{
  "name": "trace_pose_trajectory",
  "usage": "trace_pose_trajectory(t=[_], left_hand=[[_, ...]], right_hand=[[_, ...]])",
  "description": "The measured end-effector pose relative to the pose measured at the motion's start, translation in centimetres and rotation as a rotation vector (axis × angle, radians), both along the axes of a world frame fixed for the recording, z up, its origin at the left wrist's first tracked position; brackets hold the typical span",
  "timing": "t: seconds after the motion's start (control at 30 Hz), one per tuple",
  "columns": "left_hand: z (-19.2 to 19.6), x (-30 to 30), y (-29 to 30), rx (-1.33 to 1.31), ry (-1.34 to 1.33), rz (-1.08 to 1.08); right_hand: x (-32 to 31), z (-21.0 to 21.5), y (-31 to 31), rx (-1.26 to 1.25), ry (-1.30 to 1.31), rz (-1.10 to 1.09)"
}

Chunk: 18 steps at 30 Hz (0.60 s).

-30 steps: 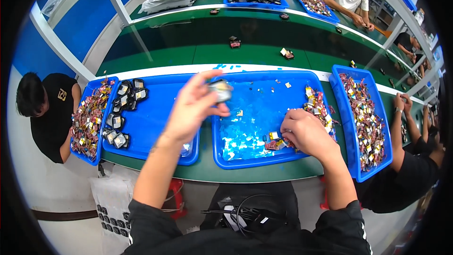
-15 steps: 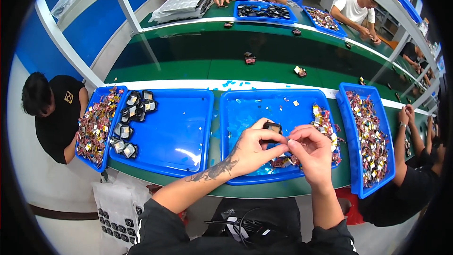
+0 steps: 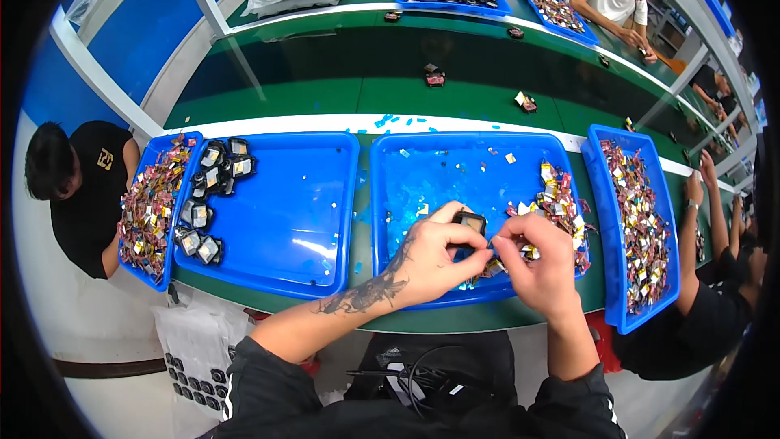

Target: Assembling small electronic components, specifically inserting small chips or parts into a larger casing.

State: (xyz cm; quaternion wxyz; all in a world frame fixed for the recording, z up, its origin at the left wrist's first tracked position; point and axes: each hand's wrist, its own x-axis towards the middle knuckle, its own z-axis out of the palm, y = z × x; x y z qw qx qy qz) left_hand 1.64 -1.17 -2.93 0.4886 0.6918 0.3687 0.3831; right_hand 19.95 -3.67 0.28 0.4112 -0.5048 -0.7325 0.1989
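My left hand (image 3: 435, 258) is closed round a small black square-framed part (image 3: 470, 222), its glossy face showing above the fingers. Thumb and forefinger meet in a pinch at the part's near side. Just right of them my right hand (image 3: 543, 264) is also pinched, its fingertips close to the left ones. What sits in that right pinch is too small to make out. Both hands are over a blue tray (image 3: 406, 146), where blue film scraps and a heap of small red, yellow and white parts (image 3: 556, 195) lie.
Left stands another blue tray (image 3: 284, 195) with several black framed parts (image 3: 215, 171). Narrow trays of small parts (image 3: 158, 203) (image 3: 638, 219) flank both. Beyond runs a green conveyor (image 3: 325, 97) carrying scattered pieces. Co-workers sit left, right and across.
My right fingertips, which met the left ones before, have parted slightly from them. The left hand still grips the black part. The whole view has shifted a little.
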Motion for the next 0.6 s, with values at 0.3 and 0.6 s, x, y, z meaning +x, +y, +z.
trace_pose_trajectory(t=[0.3,0.6], left_hand=[[-0.5,-0.3,0.9,-0.130,-0.059,-0.012],[0.1,-0.6,0.8,-0.546,-0.387,-0.234]], right_hand=[[-0.7,-0.3,0.7,-0.040,0.147,-0.226],[0.3,-2.2,0.5,-0.349,0.585,0.105]])
